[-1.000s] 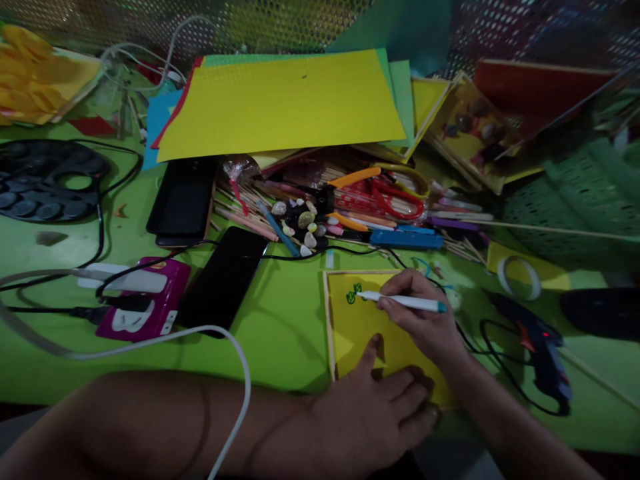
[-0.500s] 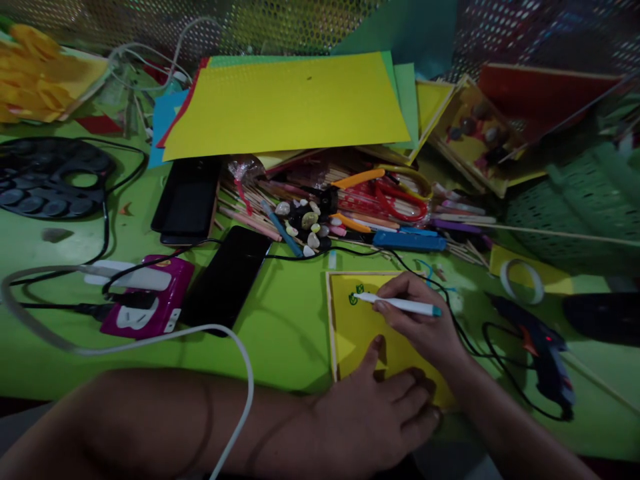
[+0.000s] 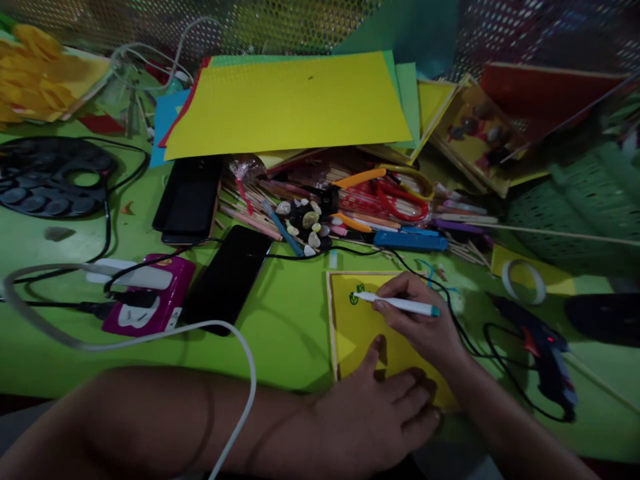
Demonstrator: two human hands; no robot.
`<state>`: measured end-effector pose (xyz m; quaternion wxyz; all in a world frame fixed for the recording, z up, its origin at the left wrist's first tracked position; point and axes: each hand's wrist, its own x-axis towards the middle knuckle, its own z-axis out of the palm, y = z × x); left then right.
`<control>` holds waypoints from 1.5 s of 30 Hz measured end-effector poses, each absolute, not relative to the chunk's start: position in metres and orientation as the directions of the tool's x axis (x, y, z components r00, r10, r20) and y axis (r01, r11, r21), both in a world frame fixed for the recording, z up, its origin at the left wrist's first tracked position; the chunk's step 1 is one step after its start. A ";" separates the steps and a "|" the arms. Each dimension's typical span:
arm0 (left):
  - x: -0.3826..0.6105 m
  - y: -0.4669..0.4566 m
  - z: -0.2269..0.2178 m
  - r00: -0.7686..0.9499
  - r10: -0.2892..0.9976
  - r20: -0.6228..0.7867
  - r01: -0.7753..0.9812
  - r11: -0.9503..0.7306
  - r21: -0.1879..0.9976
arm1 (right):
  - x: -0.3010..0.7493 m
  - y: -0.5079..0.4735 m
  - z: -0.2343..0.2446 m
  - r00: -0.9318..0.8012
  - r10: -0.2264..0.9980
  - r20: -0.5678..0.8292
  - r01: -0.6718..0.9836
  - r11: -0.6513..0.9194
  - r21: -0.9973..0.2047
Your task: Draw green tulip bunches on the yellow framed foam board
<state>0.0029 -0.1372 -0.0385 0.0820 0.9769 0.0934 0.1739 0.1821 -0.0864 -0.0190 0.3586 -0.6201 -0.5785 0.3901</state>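
Observation:
A small yellow card (image 3: 357, 327) with a pale stick frame lies on the green tabletop (image 3: 285, 313) in front of me. My right hand (image 3: 425, 320) grips a white marker with a teal cap (image 3: 400, 304); its tip touches a small green drawing at the card's upper left. My left hand (image 3: 375, 413) lies flat with fingers spread on the card's near edge, holding it down.
Behind the card lie a black phone (image 3: 227, 277), a pile of sticks, pebbles, scissors and pens (image 3: 350, 207), and coloured paper sheets (image 3: 290, 103). A glue gun (image 3: 545, 360) with its cable and a tape roll (image 3: 523, 280) sit to the right. A pink socket block (image 3: 147, 303), cables and a black palette (image 3: 45, 180) are on the left.
The marker tip has shifted slightly over the green drawing. The view has drifted a little; both hands stay on the card.

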 end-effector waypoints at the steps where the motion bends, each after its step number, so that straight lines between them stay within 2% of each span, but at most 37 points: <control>1: 0.003 -0.137 -0.038 0.923 0.213 0.320 0.156 -0.969 0.193 | 0.182 -0.086 -0.019 0.026 0.997 -0.068 0.440 -0.073 -0.895; 21: 0.003 -0.138 -0.039 0.924 0.206 0.321 0.151 -0.971 0.187 | 0.181 -0.087 -0.016 0.000 0.998 -0.061 0.444 -0.055 -0.894; 27: 0.003 -0.136 -0.038 0.932 0.193 0.305 0.151 -0.976 0.157 | 0.189 -0.087 -0.024 0.066 0.993 -0.094 0.254 -0.108 -0.961; 33: 0.001 -0.135 -0.037 0.939 0.189 0.289 0.140 -0.973 0.182 | 0.195 -0.083 -0.023 0.165 0.985 -0.056 0.049 -0.065 -0.997; 39: 0.002 -0.136 -0.034 0.941 0.214 0.260 0.163 -0.965 0.207 | 0.200 -0.085 -0.019 0.160 0.987 -0.024 0.060 -0.034 -0.998; 45: 0.001 -0.137 -0.036 0.937 0.202 0.286 0.156 -0.972 0.176 | 0.201 -0.085 -0.018 0.090 0.993 -0.080 0.191 -0.096 -0.977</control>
